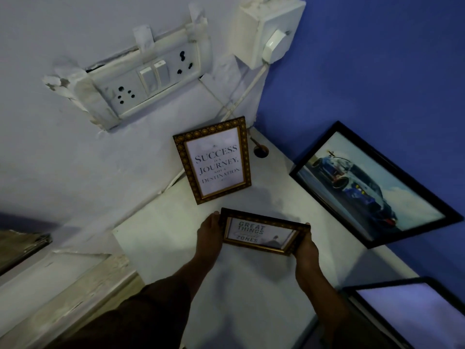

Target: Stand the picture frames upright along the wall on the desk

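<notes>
Both hands, left point(208, 235) and right point(305, 248), grip ornate rectangular gilt frame point(263, 231) by its ends.

- The middle line of print on the small gold-edged dark frame point(264, 233) is too blurred to read.
- The lit dark-rimmed screen point(412, 313) is cut off by the lower right edge.
- The dark slab point(22, 245) runs off the left edge.

Gold-patterned brown frame point(212, 160), white print, dark lettering; black frame point(372, 183), blue car; white desk point(251, 285); blue wall point(377, 71); whitish wall point(63, 159)
</notes>
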A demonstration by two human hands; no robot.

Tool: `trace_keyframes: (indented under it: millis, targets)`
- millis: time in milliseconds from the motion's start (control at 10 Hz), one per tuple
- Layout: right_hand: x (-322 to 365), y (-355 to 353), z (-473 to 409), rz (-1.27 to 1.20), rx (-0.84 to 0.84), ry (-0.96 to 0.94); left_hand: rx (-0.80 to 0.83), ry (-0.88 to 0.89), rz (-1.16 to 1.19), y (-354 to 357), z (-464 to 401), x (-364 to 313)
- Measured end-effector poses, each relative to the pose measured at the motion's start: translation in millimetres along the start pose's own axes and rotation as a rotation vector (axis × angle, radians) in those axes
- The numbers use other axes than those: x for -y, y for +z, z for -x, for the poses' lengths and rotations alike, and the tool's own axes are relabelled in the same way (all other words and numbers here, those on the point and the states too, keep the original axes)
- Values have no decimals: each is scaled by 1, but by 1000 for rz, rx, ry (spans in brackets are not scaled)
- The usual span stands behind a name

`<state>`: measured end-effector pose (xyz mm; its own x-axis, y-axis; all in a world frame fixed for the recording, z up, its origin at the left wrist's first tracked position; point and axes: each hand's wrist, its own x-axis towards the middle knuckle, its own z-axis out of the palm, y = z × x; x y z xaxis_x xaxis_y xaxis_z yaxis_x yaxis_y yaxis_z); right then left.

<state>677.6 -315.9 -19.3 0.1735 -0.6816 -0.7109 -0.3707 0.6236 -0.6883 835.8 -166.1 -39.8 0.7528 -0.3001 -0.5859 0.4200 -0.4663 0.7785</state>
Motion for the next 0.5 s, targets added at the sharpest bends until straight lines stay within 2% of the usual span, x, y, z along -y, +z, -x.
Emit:
trace_keyframes:
  millis: [200, 300, 500]
  targets:
    - [-8, -28, 24, 108, 46, -86, -60, 55, -10, -13, 32, 2]
    - [-13, -41, 34, 83, 53, -88, -69, 25, 3, -18, 53, 0]
    - [-19, -78, 76, -8, 68, -167, -126, 127, -51, -24, 123, 16]
